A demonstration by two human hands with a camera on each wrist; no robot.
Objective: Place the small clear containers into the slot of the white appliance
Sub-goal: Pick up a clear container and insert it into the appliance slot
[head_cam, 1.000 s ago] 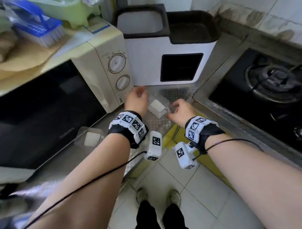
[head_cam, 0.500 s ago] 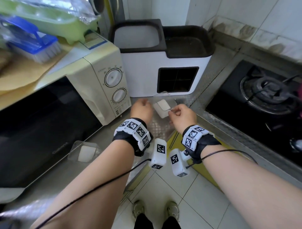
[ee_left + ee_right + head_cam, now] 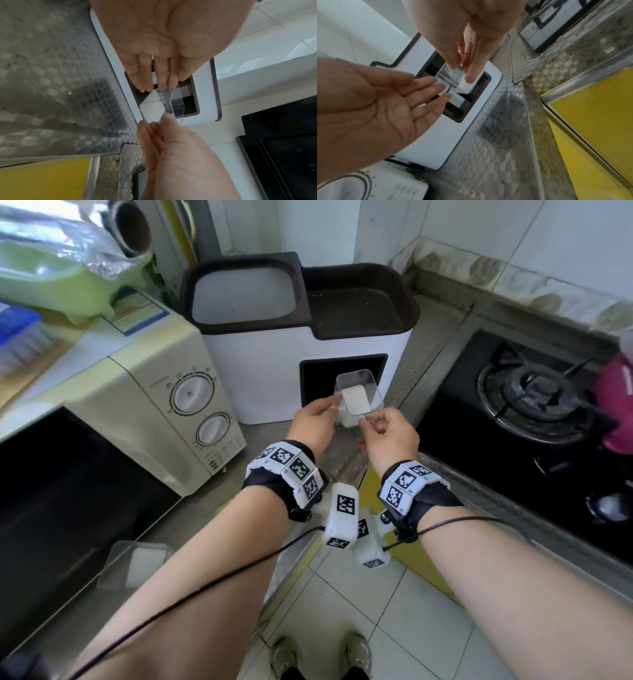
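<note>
A small clear container with a white block inside hangs tilted right in front of the dark slot of the white appliance. My right hand pinches its near right corner between thumb and finger; the right wrist view shows this pinch on the container. My left hand touches its left side with straight fingers. A second clear container with a white block lies on the steel counter at the lower left, partly behind my left forearm.
A cream microwave stands just left of the appliance, with a green tray on top. A black gas stove fills the right side, a pink object at its edge. The counter's front edge runs under my wrists.
Both hands have lifted the clear container off the counter and carried it forward and up, from beside the microwave to the mouth of the slot.
</note>
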